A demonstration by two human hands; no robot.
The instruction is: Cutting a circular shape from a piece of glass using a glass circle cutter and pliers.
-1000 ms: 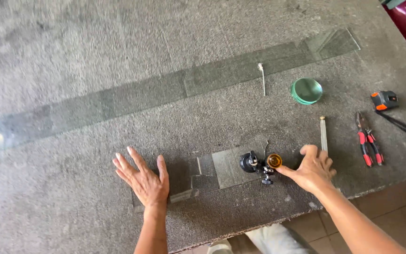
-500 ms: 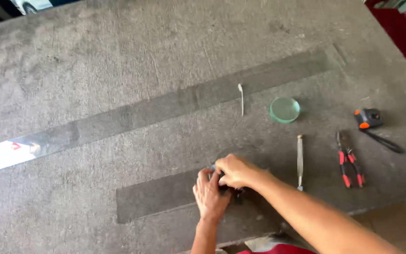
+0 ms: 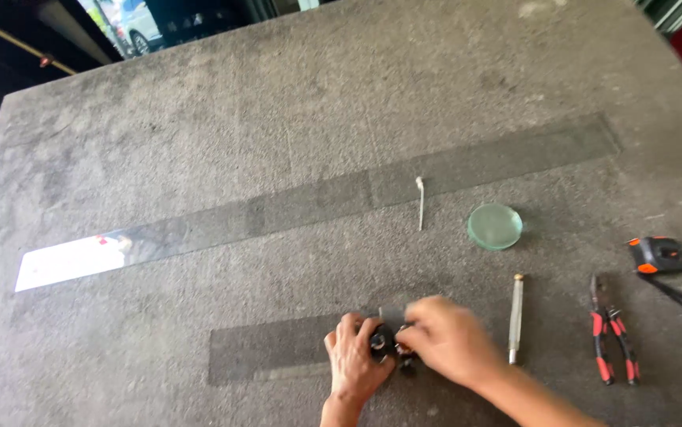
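Observation:
Both my hands meet at the near edge of a grey carpeted table point(image 3: 278, 119). My left hand point(image 3: 353, 364) and my right hand point(image 3: 448, 340) are closed together around a small black tool point(image 3: 384, 344) with round knobs. The tool sits on the right end of a short strip of clear glass point(image 3: 270, 352) lying flat on the carpet. My fingers hide most of the tool, so its exact shape is unclear.
A long glass strip point(image 3: 317, 202) runs diagonally across the table. Right of my hands lie a thin metal glass cutter point(image 3: 516, 316), red-handled pliers point(image 3: 611, 328), an orange-and-black tape measure point(image 3: 655, 255), a round glass disc point(image 3: 495, 225) and a small white stick point(image 3: 421, 202).
My left hand left its flat, spread position on the glass and joined my right hand on the black tool. The view has tilted up toward the far side of the table.

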